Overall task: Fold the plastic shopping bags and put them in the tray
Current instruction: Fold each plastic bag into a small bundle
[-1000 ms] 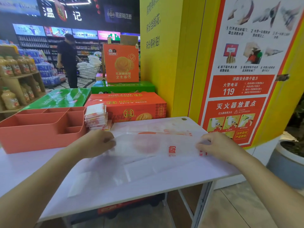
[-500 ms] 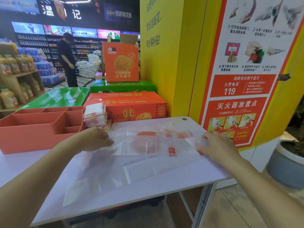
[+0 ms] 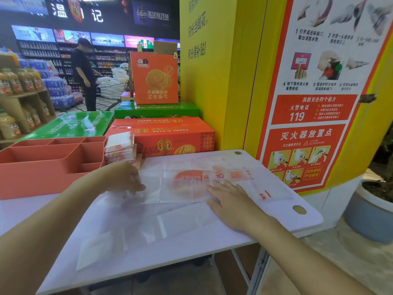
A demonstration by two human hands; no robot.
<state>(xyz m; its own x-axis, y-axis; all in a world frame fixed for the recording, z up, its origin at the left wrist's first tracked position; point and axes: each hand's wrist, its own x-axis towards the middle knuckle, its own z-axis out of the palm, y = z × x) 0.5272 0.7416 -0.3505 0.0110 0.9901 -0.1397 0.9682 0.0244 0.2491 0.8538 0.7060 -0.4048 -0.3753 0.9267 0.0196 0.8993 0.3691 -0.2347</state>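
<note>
Since the earlier frame, the right hand point(image 3: 231, 206) has slid from the bag's right end to its middle. Head view: plastic bag point(image 3: 182, 189) lies flat on the tabletop point(image 3: 285, 218); right hand open, palm pressing it; left hand point(image 3: 125, 177) at its left end, grip blurred, cannot tell. Tray point(image 3: 42, 179) stands apart to the left. Risk: slick film slipping under the palm, skewing the crease

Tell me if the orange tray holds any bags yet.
Apparently empty: no bags show in the tray, its floors partly hidden; the folded stack stands beside it.
</note>
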